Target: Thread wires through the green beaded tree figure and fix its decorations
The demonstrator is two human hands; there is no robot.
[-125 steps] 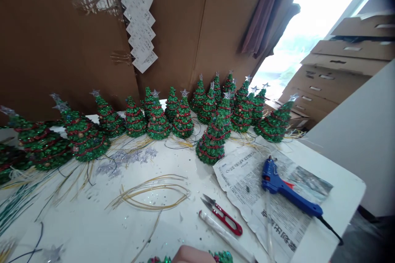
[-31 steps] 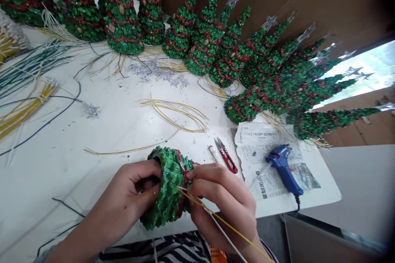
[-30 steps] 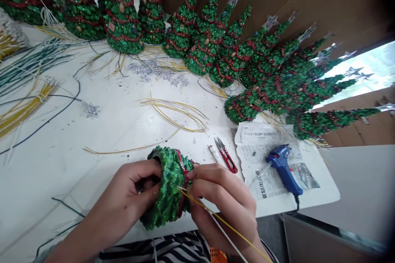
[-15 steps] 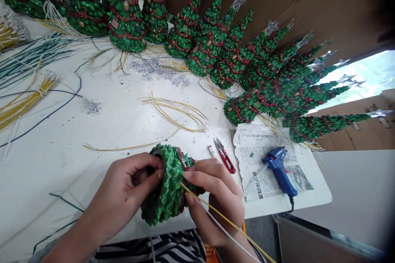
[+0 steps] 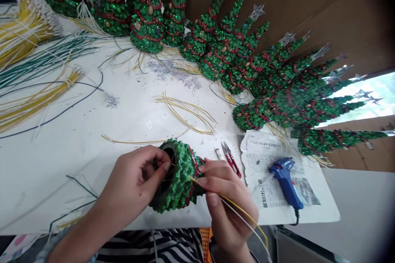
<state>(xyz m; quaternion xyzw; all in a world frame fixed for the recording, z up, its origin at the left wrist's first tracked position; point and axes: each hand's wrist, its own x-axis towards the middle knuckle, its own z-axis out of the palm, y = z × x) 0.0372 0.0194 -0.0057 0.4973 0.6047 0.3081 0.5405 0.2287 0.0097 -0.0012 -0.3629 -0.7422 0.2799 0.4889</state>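
- The green tree point(image 5: 183, 172) lay tipped on its side between the two hands, near the counter's front edge, its hollow base turned left, seemingly so fingers could get inside.
- The left hand point(image 5: 131, 181) had thumb and forefinger nearly together at that opening, apparently pinching a thin strand point(image 5: 173, 165); the grip looked precise rather than supporting.
- The right hand point(image 5: 231, 205) was curled mostly shut on a yellow wire point(image 5: 241, 209) and a white wire point(image 5: 243, 221), its fingertips against the tree's side, probably to steady it while guiding the wire.
- Just beyond, red snips point(image 5: 231, 159) lay on the counter point(image 5: 77, 152), likely within easy reach.
- The blue glue gun point(image 5: 286, 181) rested on newspaper point(image 5: 254, 185), presumably to catch drips.
- Farther back, decorated trees point(image 5: 146, 16) stood along the counter's rear, perhaps leaving the front as working room.
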